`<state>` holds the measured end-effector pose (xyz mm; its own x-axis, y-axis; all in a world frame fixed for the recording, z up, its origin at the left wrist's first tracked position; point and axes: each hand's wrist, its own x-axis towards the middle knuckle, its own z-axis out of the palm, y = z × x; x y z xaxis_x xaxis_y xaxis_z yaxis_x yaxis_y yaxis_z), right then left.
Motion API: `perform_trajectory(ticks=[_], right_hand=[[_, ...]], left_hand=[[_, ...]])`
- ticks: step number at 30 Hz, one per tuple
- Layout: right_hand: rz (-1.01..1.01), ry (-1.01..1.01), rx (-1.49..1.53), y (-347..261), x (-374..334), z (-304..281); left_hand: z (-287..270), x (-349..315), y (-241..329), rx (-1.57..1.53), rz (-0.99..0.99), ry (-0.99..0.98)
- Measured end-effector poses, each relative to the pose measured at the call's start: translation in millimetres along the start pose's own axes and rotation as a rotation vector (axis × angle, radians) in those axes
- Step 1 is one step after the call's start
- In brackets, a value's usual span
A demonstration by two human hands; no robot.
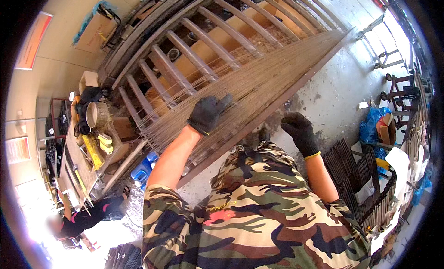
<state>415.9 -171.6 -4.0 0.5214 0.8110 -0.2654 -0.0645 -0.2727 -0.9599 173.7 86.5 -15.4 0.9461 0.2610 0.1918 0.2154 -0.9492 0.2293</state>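
A wide sheet of thin brown rods or wires [273,70] stretches diagonally across a frame with wooden slats. Over its near left part lies my left hand [206,114] in a black glove, its fingers stretched out toward the right and resting on the strands. No strand is seen gripped in it. My right hand [299,132], also black-gloved with a yellow cuff edge, hangs in the air beyond the near edge beam [259,128]. Its fingers are curled in, and nothing shows in them.
Slats [210,65] run under the strands, with cardboard behind. Left stands a cluttered bench with a metal pot [97,115]; a blue jug [144,169] is below. Dark slatted racks [349,169] and a blue bag [373,123] are right. Another person [88,218] is lower left.
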Motion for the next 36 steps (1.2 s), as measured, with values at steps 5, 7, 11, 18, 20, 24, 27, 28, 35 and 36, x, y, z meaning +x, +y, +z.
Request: perform_trajectory(ticks=[5, 7, 11, 18, 20, 24, 27, 28, 35, 36], right_hand=[[0.017, -0.007, 0.055, 6.8, -0.4, -3.2], [0.002, -0.017, 0.052, 9.7, 2.9, -5.1], [0.020, -0.005, -0.004, -1.6, 1.1, -4.1], [-0.059, -0.066, -0.076, 12.6, 14.1, -17.6], [-0.110, -0.075, -0.197, 10.3, 22.0, -17.9], [-0.282, -0.165, -0.552, -42.5, 46.0, 11.7], [-0.603, -0.263, -0.726, -53.1, 74.4, 46.3], [-0.745, -0.320, -0.758, -48.4, 84.8, 61.4], [-0.580, -0.504, -1.047, -52.2, 116.2, 152.4], [-0.481, -0.531, -1.118, -55.0, 115.5, 160.2]], left_hand=[[0.6, 9.0, 5.2, 0.192, 0.057, -0.081], [0.5, 16.6, 9.5, 0.249, -0.013, -0.187], [0.7, 21.2, 5.4, 0.052, -0.249, -0.224], [-32.4, -15.4, -11.2, -0.656, -0.678, 0.311], [-62.9, -36.5, -21.5, -0.952, -0.901, 0.443], [-87.2, -164.3, -48.8, 0.235, -1.045, 0.534], [-110.0, -184.2, 7.3, 0.429, -1.239, 0.105], [-83.4, -210.6, 17.3, 0.439, -1.103, 0.136], [-15.0, -174.5, 83.0, 0.186, -0.864, 0.137], [-3.3, -169.1, 83.8, 0.188, -0.831, 0.149]])
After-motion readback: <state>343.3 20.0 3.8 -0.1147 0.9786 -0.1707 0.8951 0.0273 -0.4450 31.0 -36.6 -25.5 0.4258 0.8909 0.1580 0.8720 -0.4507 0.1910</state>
